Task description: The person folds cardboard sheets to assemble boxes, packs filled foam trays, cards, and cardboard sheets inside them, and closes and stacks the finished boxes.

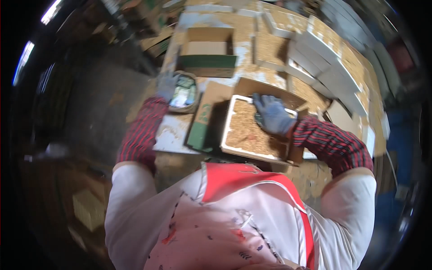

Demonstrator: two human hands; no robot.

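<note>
My right hand (275,114), in a blue-grey work glove, lies over the right part of a cardboard box (294,98). Its fingers are stretched out and slightly apart, touching tan, shaving-like filling (247,128) inside a white foam box (228,121). A dark patch shows beneath the palm; whether it is the glove or another thing I cannot make out. At the left, my gloved left hand (167,85) is at the edge of a round basket (191,108) holding green-and-white packets (183,90). Motion blur smears its fingers.
Behind the basket stands an open cardboard box with a green side (209,63). A green-edged flap (201,121) spreads left of the nearer box. Several white foam boxes (315,58) with tan filling crowd the table's right and far sides. The worn table (173,135) ends near my body.
</note>
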